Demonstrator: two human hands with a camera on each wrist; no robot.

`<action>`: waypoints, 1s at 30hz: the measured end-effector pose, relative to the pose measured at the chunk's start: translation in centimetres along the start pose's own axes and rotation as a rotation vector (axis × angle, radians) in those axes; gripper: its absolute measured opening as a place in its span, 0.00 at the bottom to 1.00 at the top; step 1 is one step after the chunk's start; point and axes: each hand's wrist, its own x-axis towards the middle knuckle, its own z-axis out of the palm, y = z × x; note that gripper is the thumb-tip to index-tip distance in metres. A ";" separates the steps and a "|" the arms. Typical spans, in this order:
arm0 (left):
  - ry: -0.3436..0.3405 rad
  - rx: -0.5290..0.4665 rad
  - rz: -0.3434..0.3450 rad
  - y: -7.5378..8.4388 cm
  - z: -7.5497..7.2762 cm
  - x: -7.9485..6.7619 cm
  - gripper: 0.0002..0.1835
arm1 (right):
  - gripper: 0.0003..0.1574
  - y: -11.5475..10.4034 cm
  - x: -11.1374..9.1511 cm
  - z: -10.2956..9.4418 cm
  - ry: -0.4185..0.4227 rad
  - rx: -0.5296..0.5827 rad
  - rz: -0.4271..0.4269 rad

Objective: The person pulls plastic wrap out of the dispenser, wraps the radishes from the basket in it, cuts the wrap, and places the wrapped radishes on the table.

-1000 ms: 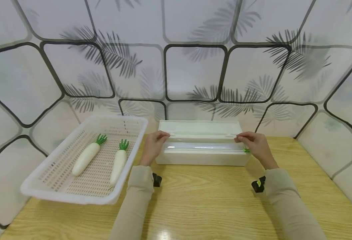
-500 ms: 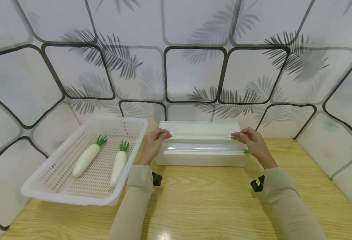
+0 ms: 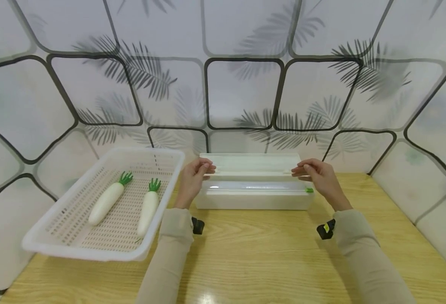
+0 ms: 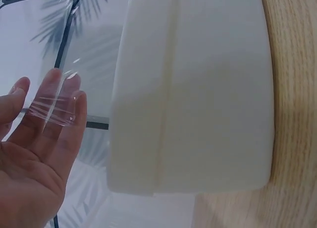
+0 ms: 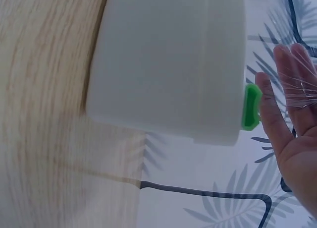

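A white cling film dispenser box [image 3: 253, 201] stands on the table with its lid [image 3: 251, 161] raised at the back. A clear film roll [image 3: 257, 185] shows along its top. My left hand [image 3: 193, 180], at the box's left end, pinches the edge of the cling film [image 4: 53, 111], which lies creased across the fingers in the left wrist view. At the right end, my right hand [image 3: 324, 182] pinches the other side of the film [image 5: 299, 91]. A green slide cutter [image 5: 251, 107] sits at the box's right end, close to one right fingertip.
On the left stands a white plastic basket [image 3: 82, 252] holding two white radishes, one radish [image 3: 106, 203] left and another radish [image 3: 147, 213] right, both with green tops. The wooden table [image 3: 253, 257] meets a patterned wall covering [image 3: 243, 93] behind the box.
Both hands have risen slightly, lifting the film edge above the roll. The right fingers have moved a little away from the green cutter, which shows more. The radishes and basket stay put.
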 end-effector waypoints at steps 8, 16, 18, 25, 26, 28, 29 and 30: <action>-0.021 0.031 0.043 0.8 0.0 -0.2 0.09 | 0.14 -0.9 -0.1 -0.5 -0.004 0.023 0.035; 0.004 0.038 0.090 1.8 -0.3 0.0 0.09 | 0.13 -2.2 0.4 -0.7 -0.008 0.039 0.007; 0.006 0.048 0.083 2.1 -0.3 0.0 0.09 | 0.13 -2.4 0.4 -0.8 -0.006 0.045 0.007; 0.029 0.073 0.083 3.1 -0.5 0.0 0.09 | 0.13 -3.1 0.6 -0.9 -0.016 0.055 -0.002; 0.028 0.071 0.085 3.2 -0.5 0.0 0.09 | 0.14 -3.2 0.6 -1.0 -0.015 0.060 -0.005; 0.027 0.067 0.091 3.4 -0.5 0.0 0.09 | 0.13 -3.4 0.6 -1.1 -0.012 0.072 -0.011; 0.026 0.065 0.092 3.5 -0.5 0.0 0.09 | 0.13 -3.5 0.6 -1.1 -0.010 0.077 -0.014; 0.026 0.062 0.092 3.6 -0.5 0.0 0.09 | 0.14 -3.6 0.6 -1.2 -0.010 0.085 -0.016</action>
